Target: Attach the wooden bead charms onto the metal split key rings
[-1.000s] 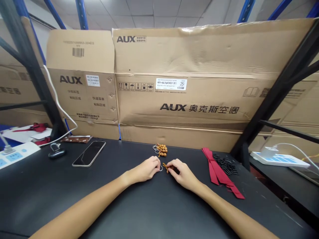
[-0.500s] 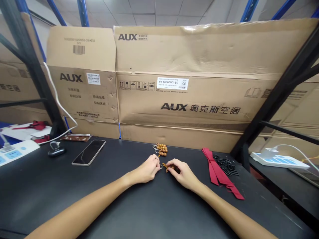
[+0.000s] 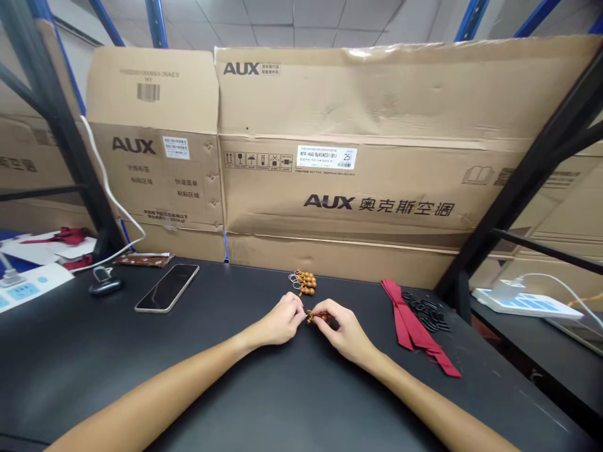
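My left hand [image 3: 283,319] is closed, its thumb and fingertips pinched together on a small metal key ring that they now almost wholly hide. Facing it, my right hand [image 3: 343,329] grips a brown wooden-bead keychain [image 3: 310,316] between thumb and fingers; part of its beads and cord shows at the fingertips. The two hands nearly meet, low over the black table [image 3: 292,395]. Just beyond them lies a small group of finished-looking keychains [image 3: 307,282], with gourd-shaped wooden beads and silver rings.
Red ribbon strips [image 3: 417,329] and a pile of black clips or rings [image 3: 428,311] lie to the right. A phone [image 3: 168,288], a dark earbud-like case [image 3: 105,285] and a brown wrapper [image 3: 144,259] are at left. Cardboard [image 3: 339,251] walls off the back.
My left fingertips have moved slightly right, against the keychain, and the ring that showed between the hands is now covered. My right hand has shifted a little left.
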Action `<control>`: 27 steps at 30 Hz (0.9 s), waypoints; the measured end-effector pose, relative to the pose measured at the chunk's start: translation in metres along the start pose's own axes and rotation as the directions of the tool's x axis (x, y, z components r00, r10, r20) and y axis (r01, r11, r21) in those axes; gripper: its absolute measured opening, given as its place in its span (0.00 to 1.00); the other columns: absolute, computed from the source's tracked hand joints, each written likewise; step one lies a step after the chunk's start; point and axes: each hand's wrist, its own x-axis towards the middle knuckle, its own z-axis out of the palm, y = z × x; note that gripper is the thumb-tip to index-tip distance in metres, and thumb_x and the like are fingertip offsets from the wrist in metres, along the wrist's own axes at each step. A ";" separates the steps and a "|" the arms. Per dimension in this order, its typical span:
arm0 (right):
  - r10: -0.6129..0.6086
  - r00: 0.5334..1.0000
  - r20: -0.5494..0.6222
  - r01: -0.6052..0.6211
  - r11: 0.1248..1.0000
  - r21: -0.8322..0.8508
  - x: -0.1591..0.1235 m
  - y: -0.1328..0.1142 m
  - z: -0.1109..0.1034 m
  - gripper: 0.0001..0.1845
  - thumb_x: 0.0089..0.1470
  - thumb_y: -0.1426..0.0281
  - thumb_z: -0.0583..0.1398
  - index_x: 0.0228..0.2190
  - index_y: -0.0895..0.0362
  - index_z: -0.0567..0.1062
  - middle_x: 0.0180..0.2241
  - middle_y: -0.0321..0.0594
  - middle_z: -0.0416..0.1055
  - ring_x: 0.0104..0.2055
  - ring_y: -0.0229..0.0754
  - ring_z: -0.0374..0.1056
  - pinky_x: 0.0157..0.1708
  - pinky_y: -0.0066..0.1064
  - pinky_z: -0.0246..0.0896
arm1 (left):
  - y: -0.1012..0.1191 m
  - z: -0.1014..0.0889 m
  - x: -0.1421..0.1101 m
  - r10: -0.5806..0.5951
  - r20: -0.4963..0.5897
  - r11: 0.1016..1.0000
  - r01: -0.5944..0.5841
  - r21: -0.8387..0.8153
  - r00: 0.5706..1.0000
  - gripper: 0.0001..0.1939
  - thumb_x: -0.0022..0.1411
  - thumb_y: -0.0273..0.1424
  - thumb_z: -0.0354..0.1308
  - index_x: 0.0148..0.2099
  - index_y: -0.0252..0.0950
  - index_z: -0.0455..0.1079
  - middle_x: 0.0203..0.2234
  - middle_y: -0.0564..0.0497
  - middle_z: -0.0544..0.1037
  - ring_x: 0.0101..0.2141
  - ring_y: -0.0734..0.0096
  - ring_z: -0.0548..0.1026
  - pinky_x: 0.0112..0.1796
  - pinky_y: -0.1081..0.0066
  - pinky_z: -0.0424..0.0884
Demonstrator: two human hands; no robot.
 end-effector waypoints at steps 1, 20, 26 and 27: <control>-0.006 1.000 -0.008 0.006 1.000 -0.001 0.000 0.000 0.000 0.06 0.59 0.68 0.55 0.35 0.54 0.72 0.32 0.39 0.72 0.31 0.39 0.68 0.32 0.31 0.66 | 0.000 0.000 0.000 -0.004 0.004 1.000 0.004 -0.006 1.000 0.12 0.65 0.27 0.47 0.28 0.35 0.63 0.36 0.48 0.68 0.39 0.68 0.67 0.45 0.65 0.67; -0.108 0.994 -0.018 0.107 0.994 -0.014 -0.002 0.003 0.003 0.04 0.56 0.70 0.56 0.33 0.54 0.72 0.32 0.39 0.69 0.30 0.38 0.66 0.32 0.31 0.66 | 0.006 -0.004 0.002 -0.071 0.033 0.993 0.074 -0.090 0.997 0.13 0.65 0.31 0.48 0.28 0.35 0.64 0.36 0.48 0.71 0.39 0.68 0.70 0.45 0.68 0.67; -0.162 0.987 0.012 0.162 0.987 -0.017 -0.003 0.007 0.006 0.06 0.57 0.71 0.56 0.34 0.54 0.73 0.33 0.40 0.69 0.30 0.38 0.67 0.33 0.29 0.66 | 0.006 -0.003 0.002 -0.066 0.031 0.994 0.069 -0.091 0.997 0.13 0.65 0.31 0.48 0.28 0.35 0.65 0.37 0.48 0.71 0.40 0.68 0.69 0.45 0.69 0.67; -0.172 0.985 0.014 0.172 0.985 -0.019 -0.003 0.008 0.006 0.06 0.57 0.71 0.56 0.35 0.54 0.74 0.34 0.41 0.69 0.30 0.37 0.67 0.33 0.29 0.66 | 0.006 -0.003 0.002 -0.071 0.035 0.993 0.073 -0.088 0.997 0.13 0.65 0.31 0.48 0.28 0.35 0.65 0.37 0.47 0.70 0.40 0.68 0.69 0.46 0.68 0.66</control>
